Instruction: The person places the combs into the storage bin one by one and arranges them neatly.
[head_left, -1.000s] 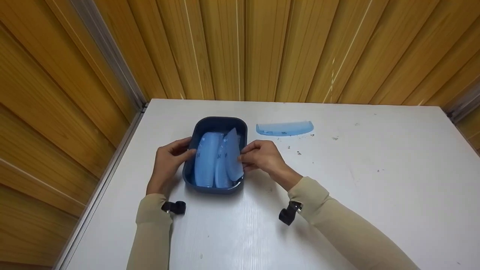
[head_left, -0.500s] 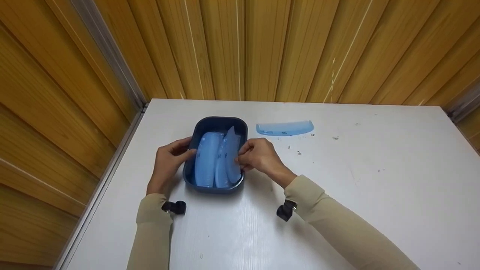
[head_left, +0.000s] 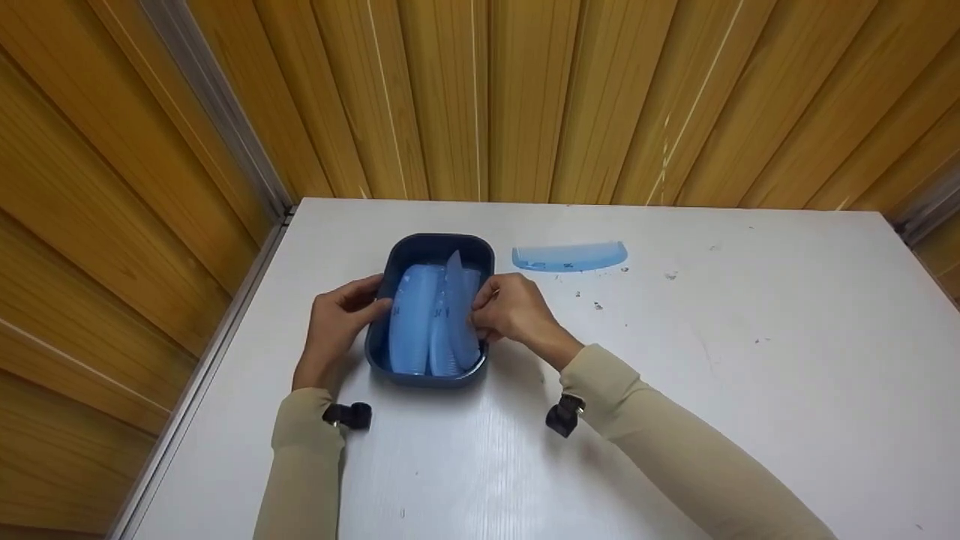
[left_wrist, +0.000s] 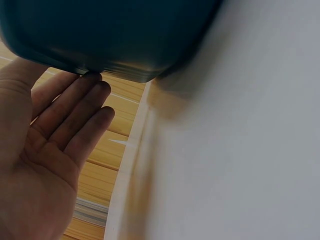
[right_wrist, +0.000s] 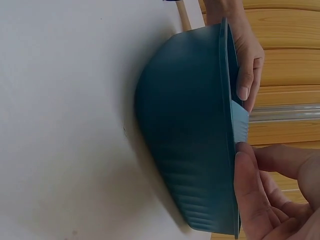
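Note:
A dark blue plastic box (head_left: 429, 381) with rounded corners stands on the white table. My left hand (head_left: 339, 321) grips its left side, thumb over the rim and fingers against the outer wall, as the left wrist view shows. At the opposite rim my right hand (head_left: 517, 309) pinches the right edge of a light blue comb (head_left: 459, 319). This comb leans inside the box, its pointed far end raised. Left of it lie other blue combs (head_left: 412, 322) with small dark markings, partly overlapping. In the right wrist view, the box wall (right_wrist: 185, 120) hides most of the combs.
Another blue comb (head_left: 570, 257) lies flat on the table (head_left: 750, 390), to the right of the box. Small marks and specks dot the surface near it. Wood-patterned wall panels (head_left: 525, 105) rise behind and at the left.
My right hand has shifted slightly left and away from me, carrying its comb further into the box. The comb's far tip has swung left. My left hand and the box have stayed still.

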